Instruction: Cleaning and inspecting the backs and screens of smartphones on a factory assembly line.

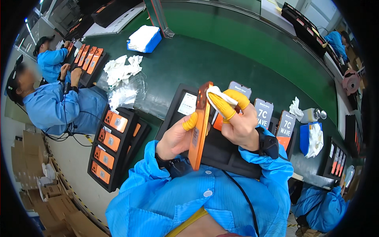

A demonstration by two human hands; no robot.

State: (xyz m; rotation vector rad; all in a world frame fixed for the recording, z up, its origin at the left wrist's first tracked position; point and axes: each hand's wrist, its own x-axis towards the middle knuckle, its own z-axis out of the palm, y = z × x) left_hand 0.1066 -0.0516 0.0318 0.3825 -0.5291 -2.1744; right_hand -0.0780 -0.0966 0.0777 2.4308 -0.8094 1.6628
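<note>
My left hand point(175, 138) holds an orange phone point(200, 132) upright on edge, a yellow cot on its thumb. The phone's camera end points up and away. My right hand point(242, 126), with yellow cots on its fingers, pinches a folded white cloth point(230, 101) against the phone's upper edge. Below my hands lies a black foam tray point(229, 156). Phones with printed screen films show at its right side: one far phone point(239, 89), a middle phone point(262, 112) and a near phone point(285, 128). My hands partly cover the tray.
A black tray point(118, 154) of orange phones sits at left. Crumpled white cloths point(122, 71) and clear plastic point(128, 93) lie beyond it. Blue boxes of cloths stand far back point(152, 44) and at right point(304, 138), near a bottle point(312, 115). Co-workers in blue sit on both sides.
</note>
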